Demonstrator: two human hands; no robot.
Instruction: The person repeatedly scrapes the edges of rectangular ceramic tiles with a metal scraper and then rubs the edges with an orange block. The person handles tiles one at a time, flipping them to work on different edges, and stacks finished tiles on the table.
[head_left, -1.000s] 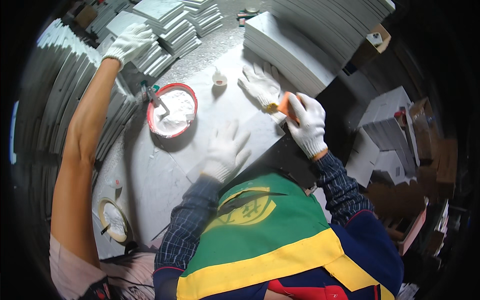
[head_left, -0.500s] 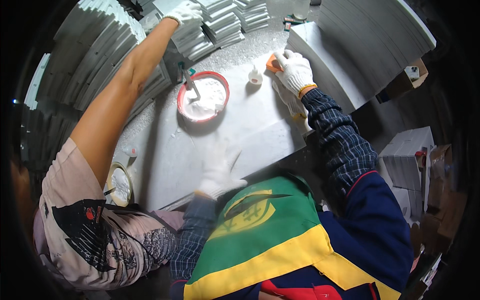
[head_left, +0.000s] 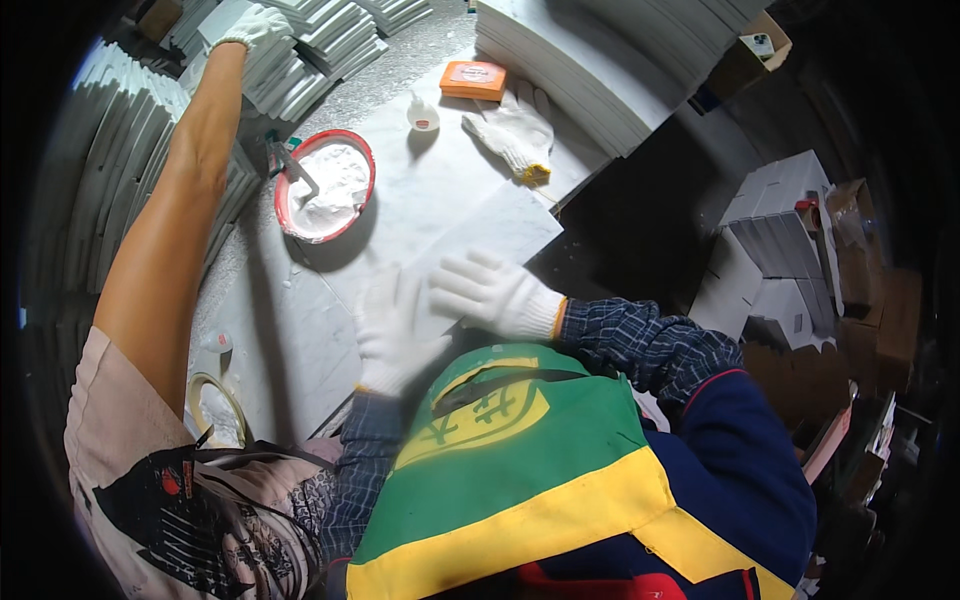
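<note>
Both my hands wear white knit gloves and lie flat, fingers spread, on a white sheet (head_left: 480, 235) on the table. My left hand (head_left: 392, 322) presses its near part. My right hand (head_left: 492, 292) rests just beside it, on the sheet's near right edge. Neither hand grips anything. An orange block (head_left: 474, 79) lies at the far end of the table, with a spare white glove (head_left: 515, 132) and a small white bottle (head_left: 422, 114) near it.
A red bowl of white paste (head_left: 326, 186) with a brush (head_left: 288, 162) sits far left. A co-worker's bare arm (head_left: 170, 220) reaches to stacked white boxes (head_left: 320, 40). White sheet stacks (head_left: 600, 70) stand far right; a tape roll (head_left: 214, 405) lies near left.
My right hand has let go of the orange block, left it at the far end, and come back down onto the sheet beside my left hand. The co-worker's arm still reaches the stacks.
</note>
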